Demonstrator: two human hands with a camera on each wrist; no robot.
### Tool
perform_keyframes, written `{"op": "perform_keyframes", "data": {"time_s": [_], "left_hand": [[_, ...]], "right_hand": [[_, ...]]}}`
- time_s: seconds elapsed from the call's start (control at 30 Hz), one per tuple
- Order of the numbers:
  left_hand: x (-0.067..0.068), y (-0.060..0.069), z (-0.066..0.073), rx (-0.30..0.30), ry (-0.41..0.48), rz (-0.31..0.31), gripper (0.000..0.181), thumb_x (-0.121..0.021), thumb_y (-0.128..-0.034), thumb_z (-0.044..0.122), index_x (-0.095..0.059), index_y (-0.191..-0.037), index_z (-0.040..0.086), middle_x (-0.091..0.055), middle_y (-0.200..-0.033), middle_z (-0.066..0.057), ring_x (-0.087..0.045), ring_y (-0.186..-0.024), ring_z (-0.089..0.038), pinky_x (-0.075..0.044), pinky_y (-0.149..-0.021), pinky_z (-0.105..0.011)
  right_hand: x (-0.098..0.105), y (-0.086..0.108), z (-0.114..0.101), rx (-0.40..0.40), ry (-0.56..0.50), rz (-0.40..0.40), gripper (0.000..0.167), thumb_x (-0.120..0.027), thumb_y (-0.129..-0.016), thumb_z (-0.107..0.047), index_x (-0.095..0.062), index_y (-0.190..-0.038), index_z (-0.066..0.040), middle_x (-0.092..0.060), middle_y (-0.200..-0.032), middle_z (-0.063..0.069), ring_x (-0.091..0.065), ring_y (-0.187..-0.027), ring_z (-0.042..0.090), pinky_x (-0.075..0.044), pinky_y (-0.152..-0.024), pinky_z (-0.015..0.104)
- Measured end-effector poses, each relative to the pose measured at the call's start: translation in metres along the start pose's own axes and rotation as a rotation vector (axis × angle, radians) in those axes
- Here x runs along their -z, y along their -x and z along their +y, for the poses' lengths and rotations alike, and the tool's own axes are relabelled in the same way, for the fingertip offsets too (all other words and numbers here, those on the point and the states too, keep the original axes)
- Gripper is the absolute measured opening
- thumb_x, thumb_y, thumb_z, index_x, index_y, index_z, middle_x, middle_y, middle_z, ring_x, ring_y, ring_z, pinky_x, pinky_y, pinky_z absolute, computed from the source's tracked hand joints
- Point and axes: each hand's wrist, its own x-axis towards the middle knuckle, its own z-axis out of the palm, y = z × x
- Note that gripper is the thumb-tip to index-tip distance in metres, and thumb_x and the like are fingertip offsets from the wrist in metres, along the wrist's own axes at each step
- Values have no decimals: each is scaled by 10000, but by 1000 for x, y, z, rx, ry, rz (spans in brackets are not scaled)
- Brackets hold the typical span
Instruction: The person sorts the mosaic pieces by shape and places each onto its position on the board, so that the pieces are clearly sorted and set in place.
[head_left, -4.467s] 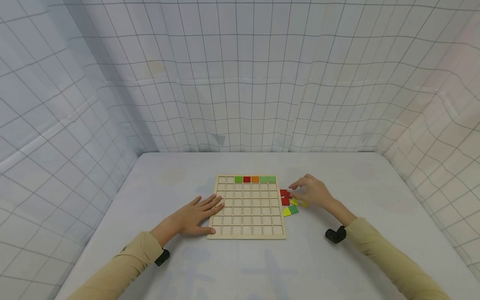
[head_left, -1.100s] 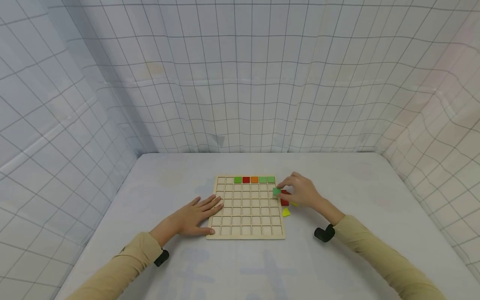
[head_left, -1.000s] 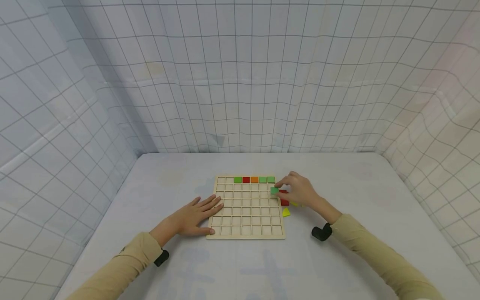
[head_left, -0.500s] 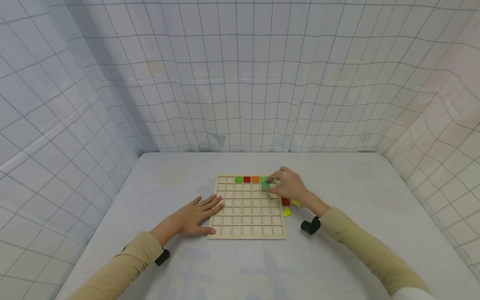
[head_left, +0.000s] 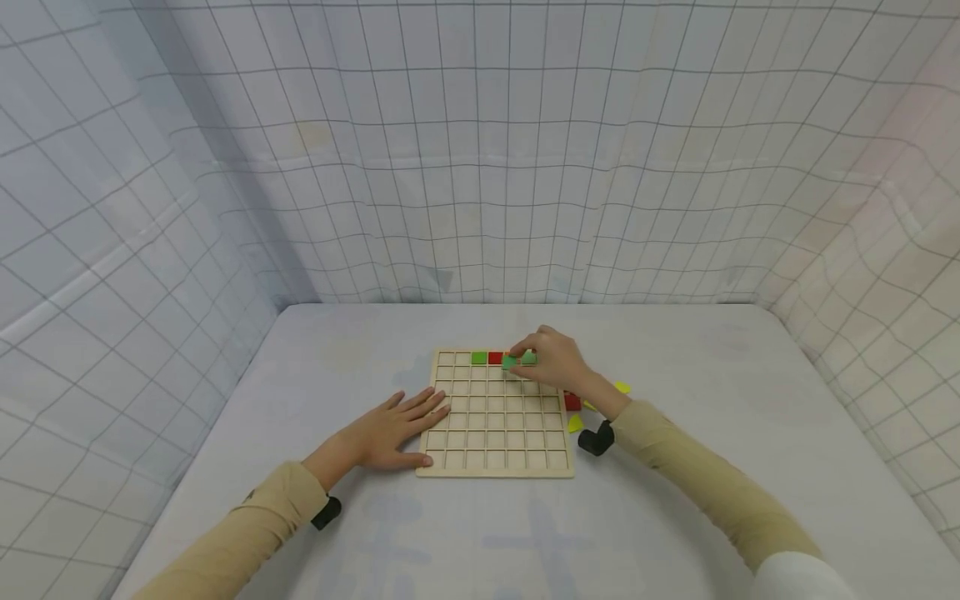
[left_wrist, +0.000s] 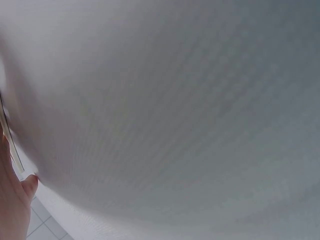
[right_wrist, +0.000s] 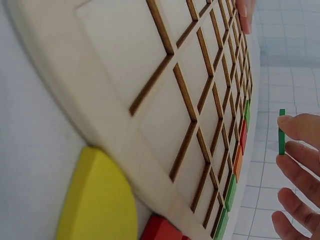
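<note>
A wooden grid board (head_left: 496, 422) lies on the table. Its far row holds several square tiles: a green tile (head_left: 478, 358), a red tile (head_left: 495, 358), an orange tile (right_wrist: 238, 163) and light green ones toward the right. My right hand (head_left: 552, 358) pinches a green tile (right_wrist: 281, 132) between thumb and fingers, above the board's far row near the orange tile. In the right wrist view that tile is seen edge-on, apart from the board. My left hand (head_left: 393, 432) rests flat with spread fingers on the board's left edge.
Right of the board lie red tiles (head_left: 572, 402) and several yellow pieces, among them a yellow piece (head_left: 575, 423) near the board's edge and another yellow piece (head_left: 622, 387) further right. A white gridded curtain (head_left: 495, 167) stands behind the table.
My right hand picked up the green tile from the pile right of the board and carried it left and away over the far row. My left hand stayed in place.
</note>
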Motion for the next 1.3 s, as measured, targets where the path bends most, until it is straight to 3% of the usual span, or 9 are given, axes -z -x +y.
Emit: {"op": "perform_keyframes", "data": {"time_s": [0.27,1.3], "left_hand": [[-1,-2,-1,13,-3,-16,808,-465,-931,602,-167,-1557,188,-118,-1629,-68,-120,-1501,-288,-164,-1156,-605],[2,0,4,6,0,-4,793,-481,-938,573,-190,-1553,166,-143,-1622,-90,-142,-1494,-308,-187,-1141,-618]], "right_hand": [[-9,-16,-10,31,14,18,241,-778,-798,-338,-778,-980,-180,-733,-921,-39,-546,-778,125,-397,-527,185],[-35,-56,-40,-45,58,-48,223,-736,-839,-339,-776,-995,-184,-737,-945,-35,-603,-845,158,-497,-621,274]]}}
